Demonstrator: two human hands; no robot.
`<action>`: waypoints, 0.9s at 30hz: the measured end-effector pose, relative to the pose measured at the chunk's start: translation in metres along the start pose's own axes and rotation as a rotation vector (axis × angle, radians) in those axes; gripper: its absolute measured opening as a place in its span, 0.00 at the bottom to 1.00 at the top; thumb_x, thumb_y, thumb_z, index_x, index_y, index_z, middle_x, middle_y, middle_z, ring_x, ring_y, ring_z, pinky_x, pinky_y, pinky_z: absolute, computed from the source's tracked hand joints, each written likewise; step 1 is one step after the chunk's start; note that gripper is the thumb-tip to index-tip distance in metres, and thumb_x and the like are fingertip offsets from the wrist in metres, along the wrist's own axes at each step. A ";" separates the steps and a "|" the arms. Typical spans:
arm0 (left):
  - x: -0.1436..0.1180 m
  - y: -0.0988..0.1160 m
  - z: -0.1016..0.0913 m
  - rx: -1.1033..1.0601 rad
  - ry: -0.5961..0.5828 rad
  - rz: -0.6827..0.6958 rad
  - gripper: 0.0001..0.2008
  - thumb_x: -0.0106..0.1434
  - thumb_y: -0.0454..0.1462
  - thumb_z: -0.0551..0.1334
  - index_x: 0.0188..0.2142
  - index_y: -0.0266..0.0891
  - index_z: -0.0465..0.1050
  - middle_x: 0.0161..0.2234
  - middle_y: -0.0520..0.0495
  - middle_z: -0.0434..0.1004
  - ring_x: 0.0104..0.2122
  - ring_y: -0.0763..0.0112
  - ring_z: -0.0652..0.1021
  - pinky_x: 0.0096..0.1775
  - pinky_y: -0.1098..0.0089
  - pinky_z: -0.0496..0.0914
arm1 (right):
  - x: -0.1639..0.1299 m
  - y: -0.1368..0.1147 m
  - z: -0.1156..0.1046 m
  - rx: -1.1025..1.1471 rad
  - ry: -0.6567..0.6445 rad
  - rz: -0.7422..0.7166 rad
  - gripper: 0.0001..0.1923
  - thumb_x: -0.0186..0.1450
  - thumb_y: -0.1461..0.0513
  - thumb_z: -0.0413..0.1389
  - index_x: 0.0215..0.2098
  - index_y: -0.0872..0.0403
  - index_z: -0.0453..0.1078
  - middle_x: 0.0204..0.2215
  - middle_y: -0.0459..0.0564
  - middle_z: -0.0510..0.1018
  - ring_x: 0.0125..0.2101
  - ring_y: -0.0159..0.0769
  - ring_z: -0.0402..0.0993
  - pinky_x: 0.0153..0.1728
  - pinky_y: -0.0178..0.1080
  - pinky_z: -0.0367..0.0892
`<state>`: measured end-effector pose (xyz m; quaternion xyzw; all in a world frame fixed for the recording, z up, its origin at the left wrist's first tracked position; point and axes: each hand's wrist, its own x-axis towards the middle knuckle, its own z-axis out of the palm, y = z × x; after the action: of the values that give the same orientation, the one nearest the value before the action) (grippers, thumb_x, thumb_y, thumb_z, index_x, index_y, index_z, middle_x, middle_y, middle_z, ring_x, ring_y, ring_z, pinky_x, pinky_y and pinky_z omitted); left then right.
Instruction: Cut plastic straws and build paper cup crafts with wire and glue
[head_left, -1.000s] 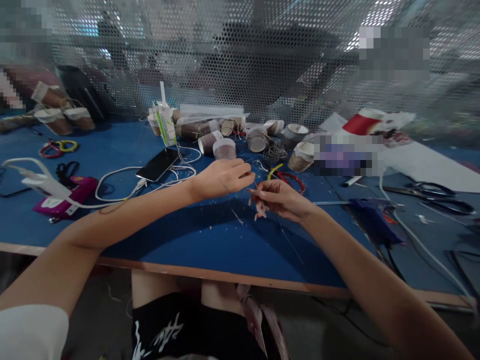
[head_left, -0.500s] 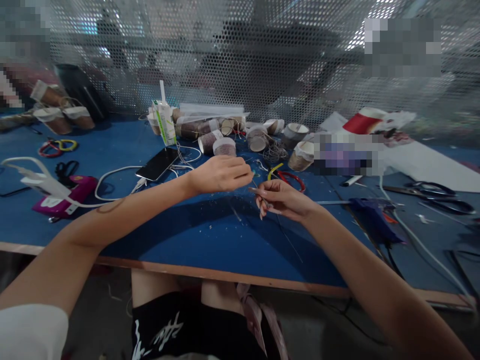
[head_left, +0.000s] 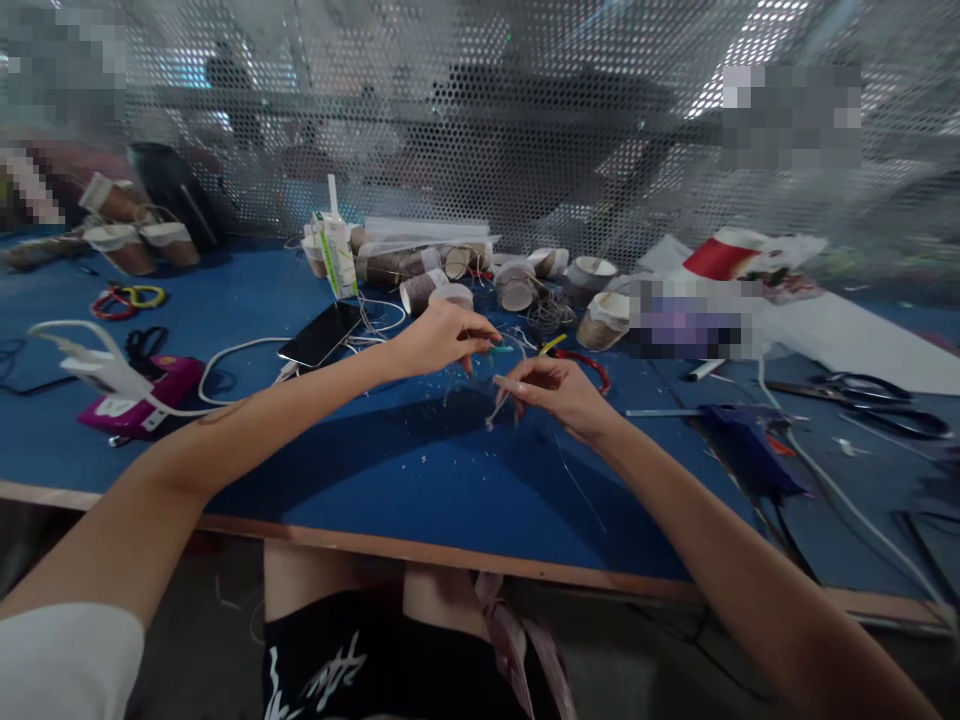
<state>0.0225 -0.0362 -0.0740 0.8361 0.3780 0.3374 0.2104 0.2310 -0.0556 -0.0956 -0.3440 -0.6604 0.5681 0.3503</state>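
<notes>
Over the middle of the blue table, my left hand (head_left: 450, 335) is closed with its fingertips at a small teal piece (head_left: 500, 349), too small and blurred to name. To its right, my right hand (head_left: 561, 392) pinches a thin pale cord (head_left: 496, 408) between thumb and fingers. The cord's short end hangs down left of the fingertips, and a loop of it seems to rise toward the teal piece. Below my right hand a fine wire (head_left: 581, 485) lies on the table. Red-and-yellow-handled pliers (head_left: 596, 368) rest just behind that hand.
Behind my hands stand several paper-wrapped spools (head_left: 517, 285) and a drink carton (head_left: 337, 255). A phone (head_left: 321, 335), white cables and a purple power block (head_left: 142, 400) lie left. On the right are a blue glue gun (head_left: 750, 445) and black scissors (head_left: 862, 390). Scraps dot the tabletop (head_left: 360, 470).
My left hand has turned and its fingers have opened out a little, baring the teal piece. My right hand's fingers have shifted, and the cord's end now shows at their left.
</notes>
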 end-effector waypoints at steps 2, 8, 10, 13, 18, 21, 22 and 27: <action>-0.001 0.004 0.002 0.071 0.005 0.045 0.08 0.62 0.33 0.60 0.38 0.37 0.77 0.22 0.52 0.78 0.20 0.75 0.77 0.31 0.70 0.74 | -0.002 -0.003 0.002 0.039 -0.014 -0.001 0.13 0.50 0.55 0.67 0.27 0.55 0.74 0.25 0.47 0.79 0.16 0.25 0.67 0.17 0.32 0.67; 0.003 -0.015 -0.007 0.102 -0.011 0.232 0.10 0.61 0.38 0.61 0.42 0.39 0.75 0.34 0.49 0.79 0.24 0.79 0.76 0.31 0.73 0.72 | 0.000 -0.005 0.001 0.164 -0.004 0.070 0.15 0.52 0.54 0.65 0.30 0.57 0.73 0.22 0.46 0.78 0.12 0.23 0.62 0.09 0.29 0.59; 0.006 -0.029 -0.015 0.022 0.029 0.198 0.14 0.61 0.44 0.60 0.42 0.37 0.74 0.37 0.45 0.78 0.28 0.76 0.76 0.31 0.74 0.72 | 0.003 -0.002 -0.002 0.179 0.083 0.020 0.16 0.53 0.53 0.65 0.28 0.56 0.71 0.18 0.43 0.74 0.11 0.23 0.61 0.09 0.29 0.58; 0.009 -0.048 -0.023 0.044 0.182 0.085 0.22 0.61 0.50 0.57 0.45 0.36 0.71 0.39 0.43 0.74 0.32 0.73 0.75 0.33 0.71 0.72 | 0.008 0.006 -0.008 0.110 0.217 -0.108 0.18 0.55 0.49 0.62 0.25 0.56 0.69 0.15 0.42 0.70 0.11 0.23 0.61 0.10 0.29 0.59; 0.013 -0.064 -0.010 0.228 0.511 -0.251 0.28 0.56 0.51 0.62 0.49 0.34 0.62 0.45 0.35 0.67 0.45 0.57 0.74 0.49 0.55 0.67 | 0.010 0.011 -0.013 -0.107 0.386 -0.259 0.23 0.57 0.43 0.56 0.23 0.55 0.66 0.15 0.41 0.68 0.12 0.23 0.63 0.13 0.30 0.60; 0.023 -0.065 0.007 0.110 0.415 -0.475 0.39 0.51 0.51 0.66 0.53 0.28 0.54 0.50 0.26 0.63 0.51 0.46 0.70 0.50 0.51 0.66 | 0.010 0.010 -0.013 -0.102 0.415 -0.274 0.23 0.58 0.42 0.55 0.24 0.54 0.66 0.16 0.42 0.68 0.13 0.24 0.64 0.15 0.32 0.62; 0.027 -0.065 0.012 0.052 0.382 -0.518 0.42 0.49 0.51 0.67 0.53 0.28 0.52 0.49 0.26 0.63 0.51 0.45 0.70 0.49 0.51 0.66 | 0.009 0.009 -0.013 -0.092 0.424 -0.276 0.23 0.58 0.42 0.55 0.24 0.54 0.66 0.16 0.42 0.68 0.14 0.24 0.64 0.15 0.32 0.63; 0.037 -0.056 0.020 -0.048 0.410 -0.554 0.49 0.38 0.42 0.73 0.56 0.30 0.50 0.52 0.26 0.59 0.53 0.44 0.66 0.51 0.49 0.65 | 0.012 0.011 -0.016 -0.007 0.521 -0.297 0.22 0.59 0.43 0.54 0.24 0.53 0.66 0.18 0.43 0.68 0.15 0.25 0.64 0.17 0.33 0.64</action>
<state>0.0273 0.0253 -0.1070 0.6113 0.6171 0.4372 0.2332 0.2393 -0.0356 -0.1034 -0.3790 -0.5933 0.4010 0.5861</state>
